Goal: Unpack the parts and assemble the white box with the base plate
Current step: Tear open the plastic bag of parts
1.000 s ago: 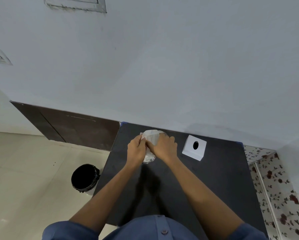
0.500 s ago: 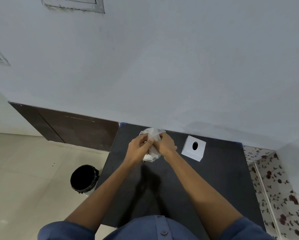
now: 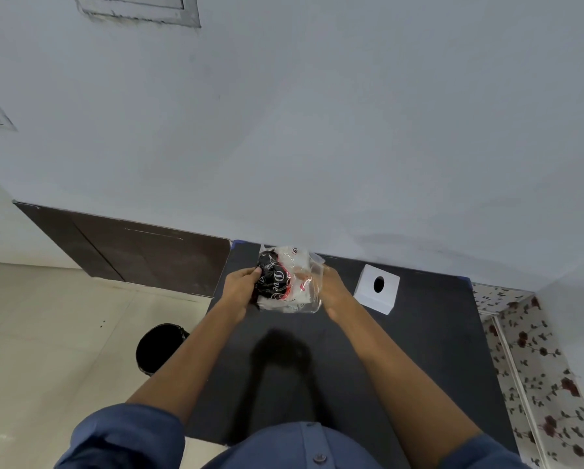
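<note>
I hold the clear plastic parts bag [image 3: 288,280] between my left hand [image 3: 238,292] and right hand [image 3: 334,294], near the black table's [image 3: 419,350] far edge.

White box [image 3: 377,289] on black table [image 3: 436,350]

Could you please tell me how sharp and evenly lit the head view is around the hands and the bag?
Head view: wide-angle bending at the edges; the plastic bag, held between left hand and right hand, is slightly soft with glare; a dark shadow falls on the black table; white box is evenly lit.
</note>
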